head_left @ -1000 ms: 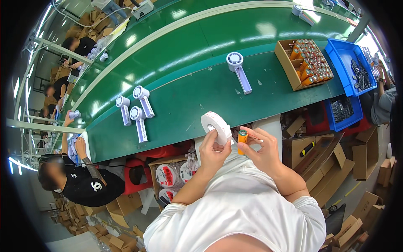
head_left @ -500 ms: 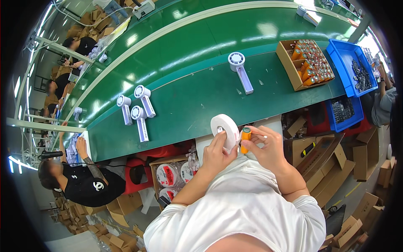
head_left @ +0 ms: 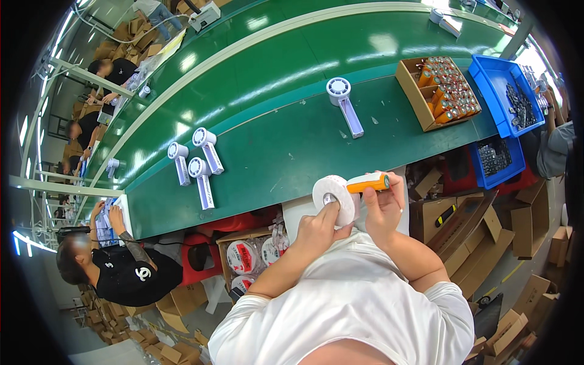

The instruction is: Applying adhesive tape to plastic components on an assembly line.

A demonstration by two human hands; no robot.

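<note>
My left hand [head_left: 316,233] is closed on a white roll of tape [head_left: 347,210], with a finger in its core. Close beside it, to the right, my right hand [head_left: 387,212] grips an orange cylindrical battery [head_left: 381,182] between thumb and fingers. The battery lies nearly level, its far end pointing at the roll. A white strip covers part of its upper side; whether it still joins the roll I cannot tell. Both hands are in front of my body, just off the near edge of the green workbench [head_left: 267,176].
An open carton [head_left: 420,109] of orange batteries stands at the back right, beside a blue bin [head_left: 486,79] of small dark parts. A second blue bin [head_left: 504,176] sits below. Several handheld fans [head_left: 201,182] lie on the bench. A co-worker [head_left: 131,267] works at left.
The battery has turned from upright to nearly level, and a white strip now shows along it. My right hand has opened its palm upward; the roll has shifted slightly right.
</note>
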